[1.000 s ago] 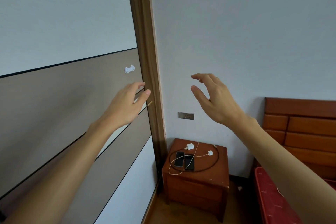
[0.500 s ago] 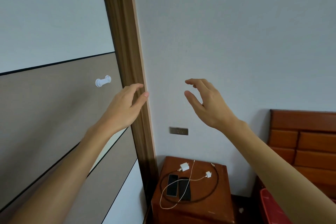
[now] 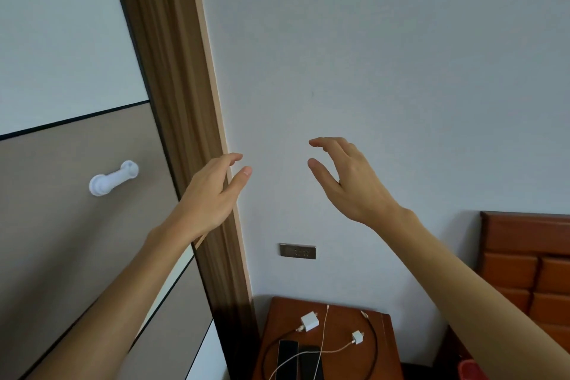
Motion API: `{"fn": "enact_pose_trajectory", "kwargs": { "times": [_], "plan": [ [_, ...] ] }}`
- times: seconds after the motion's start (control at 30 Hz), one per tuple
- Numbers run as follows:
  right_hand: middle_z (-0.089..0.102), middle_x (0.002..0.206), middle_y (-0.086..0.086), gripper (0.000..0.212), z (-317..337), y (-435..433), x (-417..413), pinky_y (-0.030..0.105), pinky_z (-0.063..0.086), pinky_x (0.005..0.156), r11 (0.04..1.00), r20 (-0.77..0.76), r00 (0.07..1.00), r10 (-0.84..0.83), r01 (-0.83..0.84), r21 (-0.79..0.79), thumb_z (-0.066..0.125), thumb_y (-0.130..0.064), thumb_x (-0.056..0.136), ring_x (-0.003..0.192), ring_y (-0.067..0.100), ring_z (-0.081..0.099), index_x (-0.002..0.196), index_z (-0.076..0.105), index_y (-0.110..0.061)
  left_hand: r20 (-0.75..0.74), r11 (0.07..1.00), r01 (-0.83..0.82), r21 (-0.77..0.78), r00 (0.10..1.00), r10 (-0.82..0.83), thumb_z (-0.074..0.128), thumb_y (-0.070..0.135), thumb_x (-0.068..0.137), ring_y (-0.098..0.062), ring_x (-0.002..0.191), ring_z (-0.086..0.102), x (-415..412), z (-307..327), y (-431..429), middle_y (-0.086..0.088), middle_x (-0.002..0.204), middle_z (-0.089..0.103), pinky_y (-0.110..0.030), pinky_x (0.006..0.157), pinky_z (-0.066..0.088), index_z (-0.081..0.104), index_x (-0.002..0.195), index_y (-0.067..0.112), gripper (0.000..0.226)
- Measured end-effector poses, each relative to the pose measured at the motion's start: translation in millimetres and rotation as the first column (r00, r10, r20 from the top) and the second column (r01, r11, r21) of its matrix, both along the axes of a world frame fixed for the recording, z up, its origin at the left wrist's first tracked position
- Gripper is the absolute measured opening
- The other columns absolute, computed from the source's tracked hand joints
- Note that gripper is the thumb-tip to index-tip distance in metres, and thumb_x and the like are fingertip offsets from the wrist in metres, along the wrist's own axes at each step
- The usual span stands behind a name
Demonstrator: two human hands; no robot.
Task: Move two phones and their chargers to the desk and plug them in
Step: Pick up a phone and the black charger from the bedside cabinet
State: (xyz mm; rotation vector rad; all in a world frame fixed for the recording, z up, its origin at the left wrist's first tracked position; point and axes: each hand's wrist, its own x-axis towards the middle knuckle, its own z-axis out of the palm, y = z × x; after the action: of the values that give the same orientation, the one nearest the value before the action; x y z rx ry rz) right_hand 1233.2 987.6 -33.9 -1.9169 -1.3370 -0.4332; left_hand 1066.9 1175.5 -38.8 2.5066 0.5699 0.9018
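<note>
phones (image 3: 300,361), chargers (image 3: 308,321) on nightstand (image 3: 387,358) | bed (image 3: 524,271) right | door (image 3: 61,225) left

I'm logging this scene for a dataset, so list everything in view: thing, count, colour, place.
phones: 2, black, side by side at the front of the nightstand, cut off by the bottom edge
charger plugs: 2, white, on the nightstand behind the phones
cables: 2, one black, one white, looped over the nightstand top
nightstand: 1, reddish-brown wood, bottom centre against the wall
wall socket: 1, grey, on the wall above the nightstand
headboard: 1, orange-brown padded, right edge
door frame: 1, brown wood, left of centre
peg: 1, white, on the beige panel at left
left hand: raised, open, empty
right hand: raised, open, empty
</note>
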Motion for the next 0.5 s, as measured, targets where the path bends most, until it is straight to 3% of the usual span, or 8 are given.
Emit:
{"fn": "enact_pose_trajectory", "kwargs": {
  "times": [0.5],
  "plan": [
    [0.052,0.138,0.000,0.039,-6.6,46.2,183.6,0.037,0.039,0.106,0.997,-0.052,0.996,0.077,-0.077,0.005,0.045,-0.034,0.102,0.124,0.022,0.049,0.136,0.050,-0.016,-0.017,0.996,-0.089,-0.005,0.996,0.089,0.039,0.053,0.099,-0.013,0.132,0.046,172.3,-12.1,37.9,0.004,0.147,0.049,-0.030,0.101,0.039,0.044,0.144,0.025,0.053]
  ]
}}
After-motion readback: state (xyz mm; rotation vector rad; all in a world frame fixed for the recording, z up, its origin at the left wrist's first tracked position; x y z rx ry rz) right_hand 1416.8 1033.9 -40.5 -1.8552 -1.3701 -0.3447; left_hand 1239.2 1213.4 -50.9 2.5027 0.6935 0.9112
